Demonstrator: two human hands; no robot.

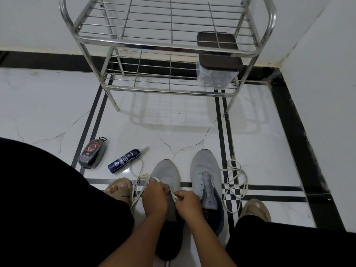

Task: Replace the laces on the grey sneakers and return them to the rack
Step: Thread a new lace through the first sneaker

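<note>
Landmark: the left sneaker (167,175), grey, toe pointing away, on the floor (48,105) between the person's knees.

Far left of it – a dark oval polish case (92,153); nearer, a blue spray bottle (124,160) lying on its side. Just left of the sneaker, a foot in a tan sandal (120,187).

On the sneaker: a white lace (141,175) loops off its left side onto the tiles. L. hand (155,197) sits over the eyelet area w/ fingers curled, pinching the lace; r. hand (187,202) is just beside it, fingers curled, pinching the lace end between the two hands.

Just right – the second sneaker (207,178), grey, tongue showing, eyelets w/o lace. Right of that, a loose white lace (236,185) coiled on the floor, and a second sandalled foot (255,209).

Beyond the sneaker – a steel wire rack (169,43) against the wall; a clear box w/ brown lid (218,60) on its lower shelf, right end.
</note>
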